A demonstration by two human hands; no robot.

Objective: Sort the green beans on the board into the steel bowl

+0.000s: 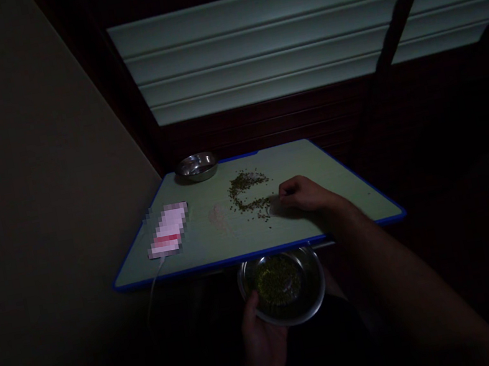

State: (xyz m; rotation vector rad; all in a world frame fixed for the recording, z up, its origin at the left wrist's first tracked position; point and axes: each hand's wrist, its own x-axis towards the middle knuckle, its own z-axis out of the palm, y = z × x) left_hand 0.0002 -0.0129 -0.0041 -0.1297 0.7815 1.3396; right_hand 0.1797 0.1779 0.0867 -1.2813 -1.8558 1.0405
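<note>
Below the table's near edge, my left hand (265,337) grips a shiny metal bowl (316,306), thumb over the rim. Small green grains or beans (277,281) lie inside it. Over the tabletop my right hand (300,193) is closed, fingers curled together. A small pale, rounded object (273,207), perhaps a spoon's end, shows at its fingertips; dim light hides its exact kind. Just left of that object, darker greenish grains (245,189) are scattered in a curved patch on the table.
The pale green table (337,173) has a blue rim. A second metal bowl (197,168) stands at its far left corner. A blurred-out phone (170,229) with a white cable (153,287) lies at the left. Louvred panels (268,46) rise behind, with a wall (37,131) at left.
</note>
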